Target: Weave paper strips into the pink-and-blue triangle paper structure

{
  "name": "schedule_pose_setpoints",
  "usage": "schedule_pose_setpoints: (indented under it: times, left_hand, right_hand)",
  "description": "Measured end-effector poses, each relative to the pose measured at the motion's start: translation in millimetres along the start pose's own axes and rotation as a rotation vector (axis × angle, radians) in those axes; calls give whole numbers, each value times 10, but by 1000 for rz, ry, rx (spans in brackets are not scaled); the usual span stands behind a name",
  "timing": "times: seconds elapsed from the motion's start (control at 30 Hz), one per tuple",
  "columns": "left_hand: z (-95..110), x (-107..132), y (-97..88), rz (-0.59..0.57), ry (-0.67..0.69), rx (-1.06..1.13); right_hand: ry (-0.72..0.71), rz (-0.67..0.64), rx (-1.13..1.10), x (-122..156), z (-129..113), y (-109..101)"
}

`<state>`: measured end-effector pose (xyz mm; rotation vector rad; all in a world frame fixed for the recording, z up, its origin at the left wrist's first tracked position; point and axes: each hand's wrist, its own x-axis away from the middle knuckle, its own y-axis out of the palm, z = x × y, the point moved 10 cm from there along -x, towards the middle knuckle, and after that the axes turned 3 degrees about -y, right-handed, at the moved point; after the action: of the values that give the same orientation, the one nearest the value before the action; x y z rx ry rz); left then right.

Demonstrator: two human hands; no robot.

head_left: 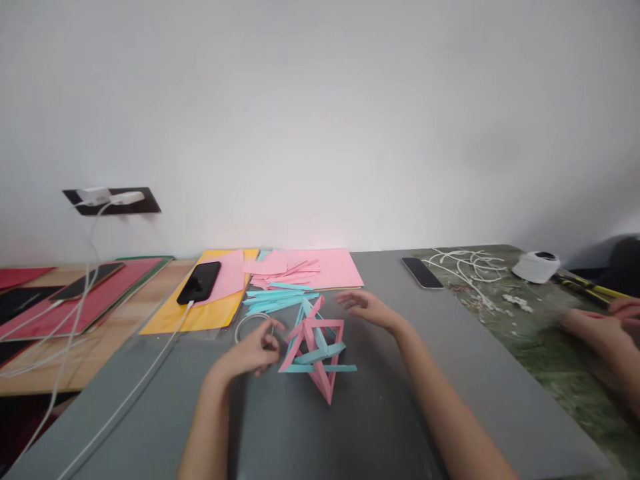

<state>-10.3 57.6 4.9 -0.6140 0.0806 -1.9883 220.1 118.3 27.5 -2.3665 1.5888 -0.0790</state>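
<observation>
A star-like frame of folded pink and light blue paper strips (320, 348) rests on the grey table between my hands. Just to its left is my left hand (256, 347), fingers loosely curled and apart, with nothing visible in them; whether a fingertip touches the frame I cannot tell. A roll of tape (238, 327) lies flat behind that hand, partly covered by it. My right hand (367, 309) is held at the frame's upper right, its fingers spread and nothing in its grasp. Loose blue paper strips (277, 300) lie behind the frame, with pink strips (295, 270) farther back.
Pink sheets (343, 267) and a yellow sheet (215, 317) lie near the wall. A phone (199, 283) is plugged into a white cable (150, 373) crossing the left side. Another phone (423, 273) lies right. A co-worker's hands (600, 337) are beside white cord (465, 267).
</observation>
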Motion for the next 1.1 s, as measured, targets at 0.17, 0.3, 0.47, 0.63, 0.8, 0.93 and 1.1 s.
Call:
schedule_pose_setpoints:
  times: [0.17,0.3,0.47,0.63,0.8,0.93,1.1]
  left_hand:
    - [-24,103,142,-105,-53,-102]
    - [58,92,150,-103,3,-45]
    - [38,21,142,-116,46,-43]
    - [92,19,85,-121,161,-37]
    - [132,102,93,-168,158,-8]
    - [309,36,4,-42,280,115]
    - [307,-142,-216,321,332,297]
  right_hand:
    - [56,-214,5,95,216,362]
    - [69,-72,-39,232,282,311]
    - [49,32,-184,279,328,239]
    - [57,120,-191,338,260,116]
    - [-18,98,-50,230,-341,-162]
    - [-94,-11,267,-13,-1056,-237]
    - [-186,-126,678,-307,-1569,134]
